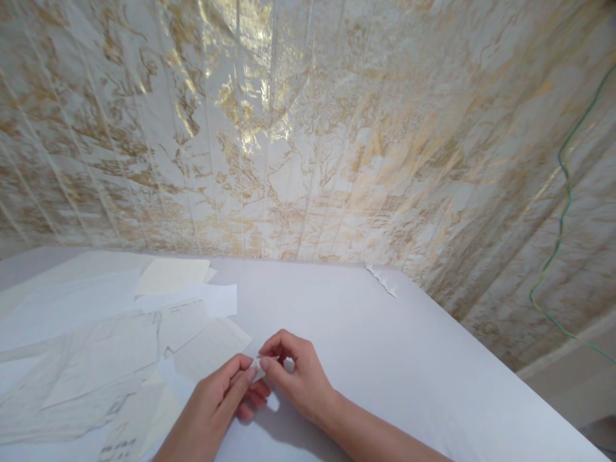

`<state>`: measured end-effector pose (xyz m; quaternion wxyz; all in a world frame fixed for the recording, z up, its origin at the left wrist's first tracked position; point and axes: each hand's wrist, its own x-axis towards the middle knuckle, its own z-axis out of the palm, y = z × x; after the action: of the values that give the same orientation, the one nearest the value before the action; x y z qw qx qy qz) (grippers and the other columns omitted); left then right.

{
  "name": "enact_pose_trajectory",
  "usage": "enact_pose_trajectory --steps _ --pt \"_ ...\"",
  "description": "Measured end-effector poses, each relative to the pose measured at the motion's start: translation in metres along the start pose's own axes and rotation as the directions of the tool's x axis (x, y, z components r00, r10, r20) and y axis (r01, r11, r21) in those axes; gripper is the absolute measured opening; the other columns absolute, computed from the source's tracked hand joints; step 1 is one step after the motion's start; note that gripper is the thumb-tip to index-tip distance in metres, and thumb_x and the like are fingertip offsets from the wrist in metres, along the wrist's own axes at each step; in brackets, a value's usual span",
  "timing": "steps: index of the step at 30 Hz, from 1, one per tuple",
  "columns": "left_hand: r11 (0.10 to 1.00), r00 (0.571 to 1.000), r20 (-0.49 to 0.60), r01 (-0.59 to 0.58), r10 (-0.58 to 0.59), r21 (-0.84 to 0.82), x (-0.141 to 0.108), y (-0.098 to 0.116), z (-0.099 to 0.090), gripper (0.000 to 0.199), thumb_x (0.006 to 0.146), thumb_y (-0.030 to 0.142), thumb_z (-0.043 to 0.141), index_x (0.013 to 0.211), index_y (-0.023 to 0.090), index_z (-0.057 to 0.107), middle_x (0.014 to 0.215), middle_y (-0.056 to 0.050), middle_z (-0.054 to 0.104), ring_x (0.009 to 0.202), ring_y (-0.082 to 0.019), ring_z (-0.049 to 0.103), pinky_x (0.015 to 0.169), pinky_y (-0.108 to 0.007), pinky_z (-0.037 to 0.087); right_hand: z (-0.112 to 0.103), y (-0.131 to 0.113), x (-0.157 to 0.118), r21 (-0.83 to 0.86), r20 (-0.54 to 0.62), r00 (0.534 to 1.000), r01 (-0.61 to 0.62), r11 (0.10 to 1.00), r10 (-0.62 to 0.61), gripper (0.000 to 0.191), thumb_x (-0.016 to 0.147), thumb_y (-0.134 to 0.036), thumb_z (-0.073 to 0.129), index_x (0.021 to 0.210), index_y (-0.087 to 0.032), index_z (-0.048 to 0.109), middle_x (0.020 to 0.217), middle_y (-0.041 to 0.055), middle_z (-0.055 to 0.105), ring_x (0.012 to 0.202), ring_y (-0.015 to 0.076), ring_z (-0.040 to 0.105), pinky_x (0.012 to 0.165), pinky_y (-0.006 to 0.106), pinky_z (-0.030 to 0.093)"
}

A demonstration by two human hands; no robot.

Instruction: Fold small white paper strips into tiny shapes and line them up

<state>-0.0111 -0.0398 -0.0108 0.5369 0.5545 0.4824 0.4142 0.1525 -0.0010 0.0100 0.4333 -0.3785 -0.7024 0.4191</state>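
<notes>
Between my two hands is a small piece of folded white paper, held just above the white table near its front middle. My left hand pinches it from the left, thumb on top and the other fingers curled beneath. From the right, my right hand grips the same piece between thumb and forefinger. Much of the paper is covered by the fingertips, so its full shape is hidden. Loose paper sheets lie just beyond and to the left of my left hand.
Overlapping sheets, some with writing, cover the table's left side. A zigzag folded paper strip lies near the back right edge of the white table. Behind rises a gold-patterned wall covering. A green cable hangs at right.
</notes>
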Motion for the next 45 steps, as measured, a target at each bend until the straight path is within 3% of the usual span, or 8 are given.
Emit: enact_pose_trajectory --steps 6,13,19,26,35,45 --pt "0.983 0.999 -0.045 -0.009 0.018 0.184 -0.004 0.002 0.000 0.047 0.092 0.068 0.041 0.085 0.025 0.059 0.073 0.003 0.070 0.067 -0.017 0.064 0.067 -0.027 0.048 0.003 -0.001 -0.001 -0.033 -0.042 0.999 0.003 0.999 -0.004 0.010 0.077 -0.017 0.059 0.068 -0.016 0.062 0.065 -0.0014 0.058 0.062 0.0121 0.051 0.061 0.023 0.040" --pt "0.990 0.991 -0.120 -0.042 0.059 0.135 -0.003 0.009 0.003 0.045 0.089 0.067 0.046 0.079 0.025 0.058 0.069 0.003 0.067 0.065 -0.018 0.064 0.064 -0.027 0.051 0.004 -0.002 -0.004 -0.008 -0.062 0.988 0.141 0.990 -0.141 0.017 0.088 -0.023 0.059 0.073 -0.017 0.061 0.069 -0.0005 0.060 0.063 0.0127 0.055 0.064 0.024 0.043" --pt "0.983 0.990 -0.126 -0.039 0.062 0.179 -0.006 0.013 0.001 0.045 0.089 0.067 0.046 0.091 0.025 0.061 0.073 0.002 0.071 0.067 -0.020 0.065 0.067 -0.027 0.051 0.001 0.000 -0.003 -0.104 0.003 0.971 0.237 0.966 -0.238 0.015 0.091 -0.025 0.060 0.080 -0.018 0.065 0.075 0.0009 0.061 0.071 0.0142 0.055 0.069 0.025 0.043" --pt "0.987 0.992 -0.110 -0.040 0.058 0.154 -0.003 0.006 0.000 0.044 0.087 0.067 0.052 0.080 0.025 0.063 0.071 0.001 0.072 0.067 -0.020 0.065 0.062 -0.026 0.051 0.002 -0.005 -0.003 -0.052 0.013 0.993 0.117 0.992 -0.117 0.020 0.089 -0.029 0.062 0.075 -0.018 0.070 0.069 -0.0001 0.061 0.068 0.0138 0.054 0.068 0.025 0.043" --pt "0.999 0.995 -0.096 0.004 0.000 0.044 -0.003 0.008 0.003 0.050 0.086 0.070 0.052 0.076 0.022 0.062 0.065 0.001 0.071 0.059 -0.016 0.063 0.060 -0.027 0.049 0.003 0.001 0.002 0.158 -0.047 0.984 -0.165 0.974 0.174 0.023 0.079 -0.034 0.064 0.066 -0.015 0.063 0.057 -0.0020 0.056 0.056 0.0115 0.046 0.058 0.025 0.037" --pt "0.994 0.999 -0.041 0.021 -0.026 -0.111 0.001 0.006 0.003 0.048 0.081 0.069 0.061 0.075 0.021 0.059 0.062 0.000 0.072 0.055 -0.015 0.064 0.051 -0.024 0.045 0.004 0.006 0.009 0.298 -0.021 0.964 -0.247 0.922 0.265 0.038 0.071 -0.050 0.073 0.065 -0.017 0.056 0.050 -0.0053 0.048 0.047 0.0086 0.039 0.049 0.023 0.032"
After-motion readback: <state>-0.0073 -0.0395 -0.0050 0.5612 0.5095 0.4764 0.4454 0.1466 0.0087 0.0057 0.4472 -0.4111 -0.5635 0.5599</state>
